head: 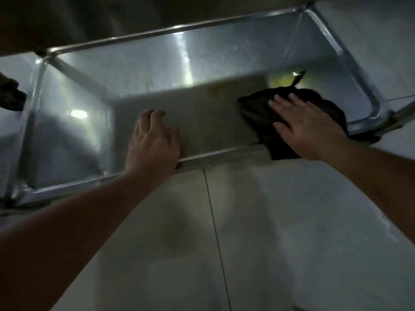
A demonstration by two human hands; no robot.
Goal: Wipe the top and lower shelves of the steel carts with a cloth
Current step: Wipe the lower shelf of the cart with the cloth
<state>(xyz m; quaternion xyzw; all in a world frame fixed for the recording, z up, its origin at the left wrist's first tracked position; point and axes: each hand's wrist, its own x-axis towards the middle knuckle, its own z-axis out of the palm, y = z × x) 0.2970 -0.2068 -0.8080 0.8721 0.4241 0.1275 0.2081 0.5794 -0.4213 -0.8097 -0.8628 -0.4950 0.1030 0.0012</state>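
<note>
I look down at a steel cart's lower shelf (157, 70), a shiny tray with raised rims. A dark cloth (253, 113) lies on its near right part and hangs over the front rim. My right hand (307, 129) presses flat on the cloth, fingers spread. My left hand (152, 140) rests on the front rim (215, 157) near the middle, fingers curled onto the shelf and holding nothing. A yellowish reflection shows on the steel just behind the cloth.
Pale floor tiles (269, 232) fill the foreground below the shelf. The cart's legs stand at the left corner (29, 131) and the right corner (399, 113). A dark object (10, 95) sits at the left edge. The cart's upper part shadows the top of the view.
</note>
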